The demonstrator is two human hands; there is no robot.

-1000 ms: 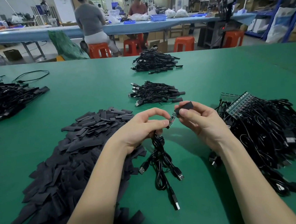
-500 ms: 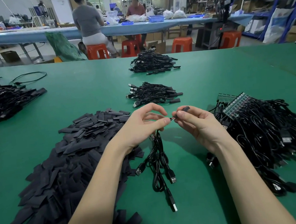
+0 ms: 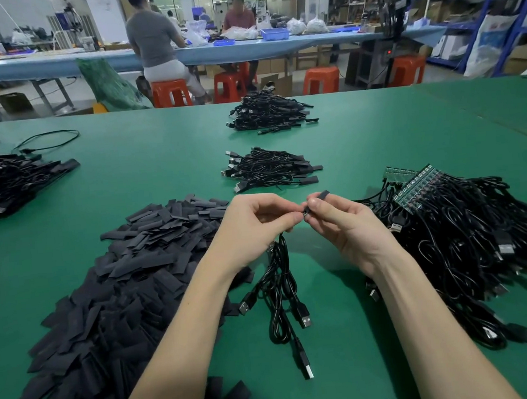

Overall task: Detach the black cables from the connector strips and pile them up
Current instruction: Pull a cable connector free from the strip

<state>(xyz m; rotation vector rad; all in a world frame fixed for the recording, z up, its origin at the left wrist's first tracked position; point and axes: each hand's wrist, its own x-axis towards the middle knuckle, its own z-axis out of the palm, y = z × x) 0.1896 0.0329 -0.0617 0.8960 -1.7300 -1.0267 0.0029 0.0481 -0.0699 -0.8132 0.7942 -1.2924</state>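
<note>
My left hand (image 3: pixel 255 229) grips the upper ends of a small bunch of black USB cables (image 3: pixel 283 297), which hangs down onto the green table (image 3: pixel 163 173). Its fingertips meet my right hand (image 3: pixel 341 224) over a cable end. My right hand pinches a short black sleeve (image 3: pixel 322 196) that sits over that end. To the right lies a big heap of black cables (image 3: pixel 472 243) still joined to green connector strips (image 3: pixel 415 188). Straight ahead is a small pile of loose cables (image 3: pixel 270 168).
A wide heap of flat black sleeves (image 3: pixel 120 293) covers the table to the left. Further cable piles lie at the far middle (image 3: pixel 268 115) and far left (image 3: pixel 3 185). Beyond the table, two people sit at a blue bench (image 3: pixel 49 64) with orange stools (image 3: pixel 321 79).
The small circuit end that showed between my hands has gone inside the black sleeve, which my right hand has pushed toward my left. Both hands have stayed in place.
</note>
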